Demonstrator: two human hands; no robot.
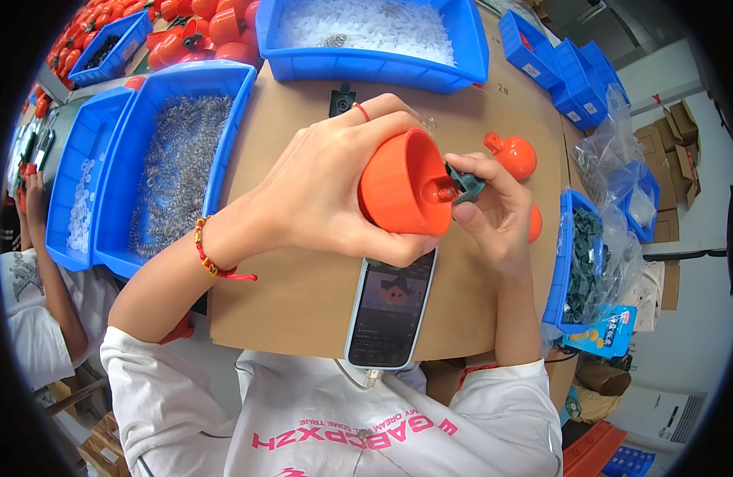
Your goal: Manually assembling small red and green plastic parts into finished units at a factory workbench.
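My left hand (326,179) is wrapped round an orange-red plastic cup (398,187), its open mouth tilted to the right. Between the thumb and fingers of my right hand (493,203) is a small dark green plastic part (466,184), held at the cup's mouth against the orange stem inside. Whether the part is seated on the stem I cannot tell. Beyond my hands a dark green clip-like piece (343,101) lies on the cardboard. Right of my right hand rests an orange-red cup with a stem (512,155); another orange piece (535,223) is partly hidden by that hand.
Blue bins hold metal springs (179,159), white plastic pieces (366,32) and dark green parts (582,262). A phone (392,310) with a cable lies at the near edge of the cardboard-covered table (295,318). Orange cups (223,28) are heaped far left; a co-worker's arm (44,262) shows at left.
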